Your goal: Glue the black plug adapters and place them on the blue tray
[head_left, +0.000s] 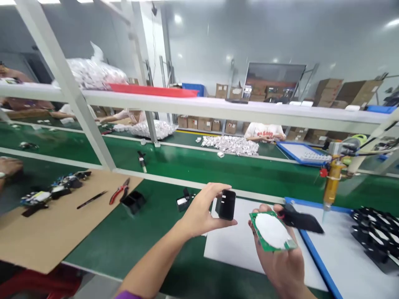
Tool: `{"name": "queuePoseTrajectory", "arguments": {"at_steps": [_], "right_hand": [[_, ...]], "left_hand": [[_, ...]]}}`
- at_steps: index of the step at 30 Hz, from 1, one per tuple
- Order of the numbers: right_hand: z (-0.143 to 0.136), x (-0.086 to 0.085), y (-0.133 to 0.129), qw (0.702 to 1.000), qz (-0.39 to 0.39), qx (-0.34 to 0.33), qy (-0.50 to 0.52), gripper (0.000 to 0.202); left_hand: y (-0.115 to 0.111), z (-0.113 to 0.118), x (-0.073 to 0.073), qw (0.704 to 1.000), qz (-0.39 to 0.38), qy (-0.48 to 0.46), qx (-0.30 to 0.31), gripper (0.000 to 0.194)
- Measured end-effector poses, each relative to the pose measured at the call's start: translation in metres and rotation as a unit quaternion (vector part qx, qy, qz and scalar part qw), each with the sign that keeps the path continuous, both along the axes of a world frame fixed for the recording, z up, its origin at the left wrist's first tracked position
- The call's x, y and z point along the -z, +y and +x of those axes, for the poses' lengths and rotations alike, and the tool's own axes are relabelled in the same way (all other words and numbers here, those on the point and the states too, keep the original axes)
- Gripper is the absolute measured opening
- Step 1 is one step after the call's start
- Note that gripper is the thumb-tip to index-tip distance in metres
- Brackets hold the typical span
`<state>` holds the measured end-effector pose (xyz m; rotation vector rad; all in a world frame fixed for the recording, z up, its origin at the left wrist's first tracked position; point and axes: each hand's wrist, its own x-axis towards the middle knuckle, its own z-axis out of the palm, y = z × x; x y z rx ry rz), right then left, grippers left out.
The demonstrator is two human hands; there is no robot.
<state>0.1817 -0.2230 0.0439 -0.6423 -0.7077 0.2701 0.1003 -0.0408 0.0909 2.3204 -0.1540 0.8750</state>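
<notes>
My left hand (199,211) grips a small black plastic case (228,205) between thumb and fingers, above a white sheet (224,249) on the green bench. Palm up, my right hand (280,265) holds a green circuit board (272,232) with a large round white patch on its face. A flat black plastic piece (304,220) sticks out to the right beside the board, with a bit of red wire near it. Case and board are apart. Just left of my left hand lies a small black part with a white piece (183,202).
Black housings (133,202), red-handled pliers (119,192) and a black pen-like tool (91,200) lie to the left by brown cardboard (40,232). An amber dispenser syringe (332,182) hangs above a blue-edged tray (352,253) holding black parts. A white shelf frame (193,106) crosses ahead; co-workers sit beyond.
</notes>
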Motion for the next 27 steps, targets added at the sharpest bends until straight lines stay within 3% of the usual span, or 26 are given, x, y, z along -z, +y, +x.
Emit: {"name": "queuePoseTrajectory", "arguments": {"at_steps": [5, 9, 18, 22, 27], "right_hand": [[-0.006, -0.028, 0.012, 0.961, 0.086, 0.154, -0.214, 0.048], [-0.004, -0.035, 0.015, 0.919, 0.115, 0.189, -0.327, 0.047], [0.008, -0.034, 0.01, 0.9, 0.099, 0.258, -0.337, 0.04], [0.012, -0.036, 0.012, 0.881, 0.108, 0.283, -0.362, 0.04], [0.011, -0.033, 0.016, 0.885, 0.105, 0.288, -0.35, 0.044]], "left_hand": [[-0.011, -0.01, -0.013, 0.996, -0.057, -0.055, -0.027, 0.076], [-0.009, -0.011, -0.01, 0.992, -0.079, -0.1, -0.007, 0.08], [0.004, -0.017, -0.011, 0.982, -0.029, -0.186, 0.018, 0.07], [0.004, -0.015, -0.011, 0.983, -0.024, -0.18, 0.017, 0.072], [0.008, -0.015, -0.009, 0.986, -0.031, -0.162, 0.014, 0.073]]}}
